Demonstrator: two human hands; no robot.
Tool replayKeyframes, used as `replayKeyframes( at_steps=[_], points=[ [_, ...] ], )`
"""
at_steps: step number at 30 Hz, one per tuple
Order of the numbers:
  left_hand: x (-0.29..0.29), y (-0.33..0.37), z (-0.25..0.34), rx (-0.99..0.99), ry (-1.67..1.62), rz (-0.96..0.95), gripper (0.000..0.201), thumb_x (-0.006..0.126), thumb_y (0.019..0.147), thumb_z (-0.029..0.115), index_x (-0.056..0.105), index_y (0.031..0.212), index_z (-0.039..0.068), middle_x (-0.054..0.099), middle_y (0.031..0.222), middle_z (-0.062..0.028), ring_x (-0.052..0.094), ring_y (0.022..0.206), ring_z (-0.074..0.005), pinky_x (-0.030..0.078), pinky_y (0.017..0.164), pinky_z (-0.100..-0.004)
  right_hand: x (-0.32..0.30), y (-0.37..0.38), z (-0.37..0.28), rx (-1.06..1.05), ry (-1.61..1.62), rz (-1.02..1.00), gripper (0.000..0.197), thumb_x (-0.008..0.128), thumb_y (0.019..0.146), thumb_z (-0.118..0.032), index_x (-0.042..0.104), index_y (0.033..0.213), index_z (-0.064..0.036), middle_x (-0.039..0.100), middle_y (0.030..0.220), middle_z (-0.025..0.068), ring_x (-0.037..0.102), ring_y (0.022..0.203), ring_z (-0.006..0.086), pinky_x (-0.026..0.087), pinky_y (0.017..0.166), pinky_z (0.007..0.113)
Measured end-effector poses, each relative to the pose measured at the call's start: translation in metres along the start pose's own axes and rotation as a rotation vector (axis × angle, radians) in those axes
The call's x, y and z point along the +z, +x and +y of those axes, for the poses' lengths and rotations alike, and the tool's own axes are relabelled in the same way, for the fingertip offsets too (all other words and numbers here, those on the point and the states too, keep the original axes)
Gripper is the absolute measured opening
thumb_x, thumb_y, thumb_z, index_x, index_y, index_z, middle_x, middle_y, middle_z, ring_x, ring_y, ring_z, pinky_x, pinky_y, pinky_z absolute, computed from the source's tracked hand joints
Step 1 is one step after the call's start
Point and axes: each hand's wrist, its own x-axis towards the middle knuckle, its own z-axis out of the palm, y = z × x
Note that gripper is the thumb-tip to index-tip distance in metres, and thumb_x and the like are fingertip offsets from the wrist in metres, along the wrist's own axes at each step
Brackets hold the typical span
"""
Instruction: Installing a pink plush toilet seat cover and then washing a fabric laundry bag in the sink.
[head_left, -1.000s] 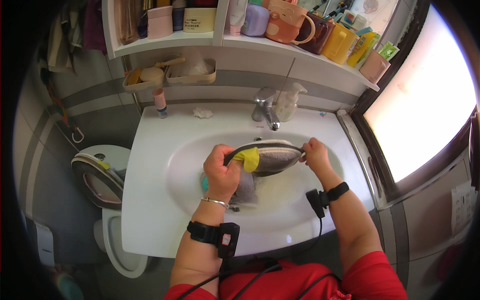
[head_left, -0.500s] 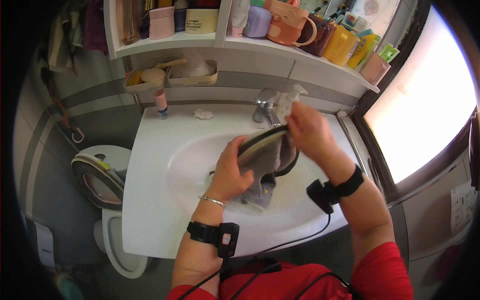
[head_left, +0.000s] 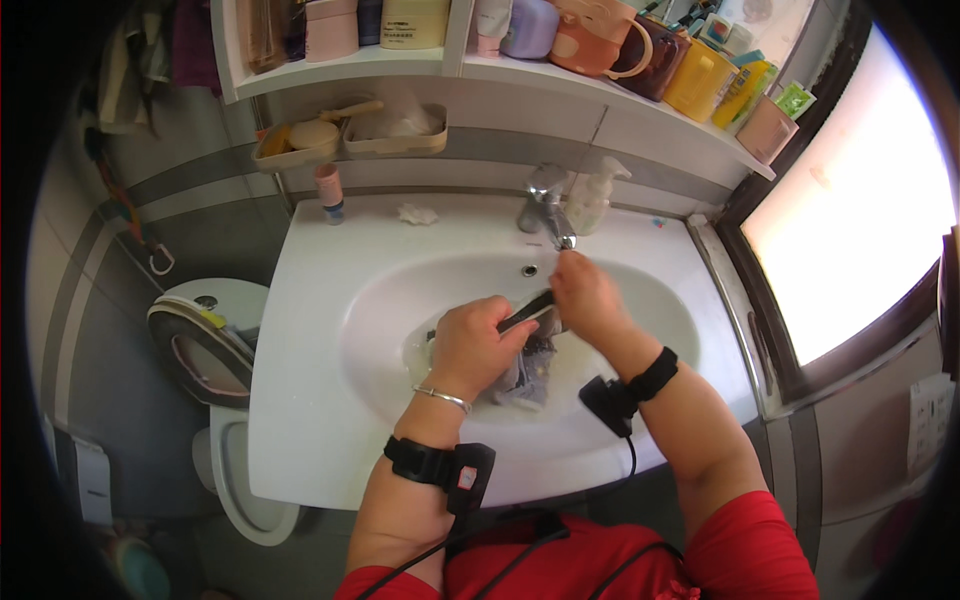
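My left hand (head_left: 474, 346) and my right hand (head_left: 590, 300) are closed on a grey cloth garment (head_left: 530, 380) with a dark edge band. The band stretches between the two hands, and the rest of the cloth hangs crumpled down into the basin, partly behind my left hand. What kind of garment it is I cannot make out. The white washbasin (head_left: 300, 400) lies under both hands. Just beyond my right hand is the spout of the chrome tap (head_left: 547, 200).
Right of the tap stands a pump bottle (head_left: 592, 197). A pink and blue tube (head_left: 329, 193) and a crumpled white scrap (head_left: 417, 214) sit on the back ledge. Overhead, a shelf (head_left: 560, 75) carries mugs and jars. A toilet (head_left: 225, 450) is at left, a window (head_left: 850, 210) at right.
Both hands have come down toward the basin with the cloth. The cloth was held up and spread between them; now it is lower and more bunched. My right hand is nearer my left.
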Motion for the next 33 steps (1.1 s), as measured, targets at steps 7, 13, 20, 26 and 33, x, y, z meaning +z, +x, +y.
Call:
replayKeyframes(
  at_steps=[7, 13, 20, 26, 33],
  points=[
    [-0.007, 0.0, 0.003, -0.078, -0.508, 0.122, 0.028, 0.069, 0.072, 0.009, 0.045, 0.058, 0.005, 0.042, 0.054, 0.0051, 0.034, 0.051, -0.0046, 0.03, 0.045, -0.0198, 0.0, -0.007, 0.065, 0.648, 0.484, -0.217, 0.017, 0.05, 0.079, -0.015, 0.046, 0.074, 0.0014, 0.06, 0.073, 0.0152, 0.058, 0.051, 0.0249, 0.046, 0.048, 0.033],
    [-0.02, 0.004, -0.002, -0.089, -0.622, 0.268, 0.024, 0.066, 0.077, 0.008, 0.046, 0.064, 0.005, 0.043, 0.061, 0.0056, 0.035, 0.058, -0.0038, 0.03, 0.052, -0.0181, -0.031, 0.006, 0.06, 0.65, 0.632, -0.038, 0.016, 0.047, 0.08, -0.01, 0.045, 0.071, 0.0015, 0.059, 0.066, 0.0112, 0.057, 0.045, 0.0154, 0.042, 0.04, 0.028],
    [-0.03, 0.006, -0.009, 0.01, -0.678, 0.569, 0.025, 0.065, 0.08, 0.017, 0.048, 0.068, 0.004, 0.042, 0.062, 0.0056, 0.035, 0.058, -0.0036, 0.03, 0.051, -0.0176, -0.127, 0.045, 0.002, 0.213, 0.311, 0.114, 0.015, 0.051, 0.08, -0.009, 0.046, 0.071, 0.0013, 0.054, 0.061, 0.0144, 0.055, 0.049, 0.0247, 0.043, 0.048, 0.035],
    [-0.024, 0.009, -0.022, -0.082, -0.49, 0.354, 0.024, 0.067, 0.075, 0.022, 0.051, 0.076, 0.004, 0.048, 0.064, 0.0001, 0.043, 0.057, -0.0112, 0.036, 0.052, -0.0227, -0.111, 0.033, -0.002, 0.077, 0.114, 0.092, 0.014, 0.056, 0.076, -0.01, 0.045, 0.074, -0.0014, 0.052, 0.067, 0.0197, 0.05, 0.065, 0.0398, 0.04, 0.058, 0.045],
    [-0.012, 0.01, 0.01, 0.304, 0.166, 0.063, 0.033, 0.073, 0.06, 0.023, 0.057, 0.084, 0.005, 0.056, 0.074, -0.0089, 0.055, 0.067, -0.027, 0.043, 0.055, -0.0346, -0.043, 0.0, -0.028, -0.058, 0.048, -0.055, 0.013, 0.053, 0.079, -0.012, 0.043, 0.079, -0.004, 0.054, 0.069, 0.0164, 0.054, 0.066, 0.0371, 0.043, 0.059, 0.046]
  ],
)
